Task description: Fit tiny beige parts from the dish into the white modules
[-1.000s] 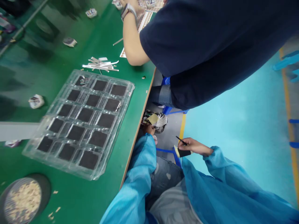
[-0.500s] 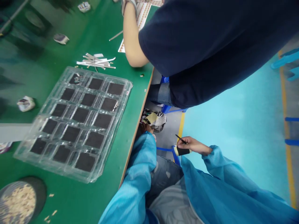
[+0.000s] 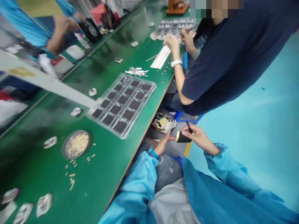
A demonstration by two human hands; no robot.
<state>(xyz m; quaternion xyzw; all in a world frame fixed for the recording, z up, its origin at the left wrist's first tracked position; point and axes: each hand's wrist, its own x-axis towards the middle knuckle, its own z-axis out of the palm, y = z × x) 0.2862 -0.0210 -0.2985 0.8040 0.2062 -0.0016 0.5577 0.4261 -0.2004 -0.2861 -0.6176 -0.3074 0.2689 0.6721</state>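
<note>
My right hand (image 3: 198, 138) grips a black piece with a yellow edge (image 3: 183, 137), possibly a tape roll, together with a slim black pen-like tool (image 3: 188, 126). My left hand (image 3: 162, 144) is raised below the bench edge, its fingers reaching the end of the black piece. I cannot tell whether they grip it. Both blue sleeves come up from the bottom of the view. Just past my hands lies a heap of mixed scraps with yellow and white pieces (image 3: 163, 123).
A green bench (image 3: 98, 183) with a wooden edge holds a clear tray of black squares (image 3: 140, 111) and a round dish of beige bits (image 3: 77, 144). A co-worker in a navy shirt (image 3: 233, 56) works at a white strip (image 3: 161, 57). Blue floor lies right.
The view has swung outward and shows much more of the bench. My left hand has risen from beside the scrap heap to the black piece. The co-worker's hands now show.
</note>
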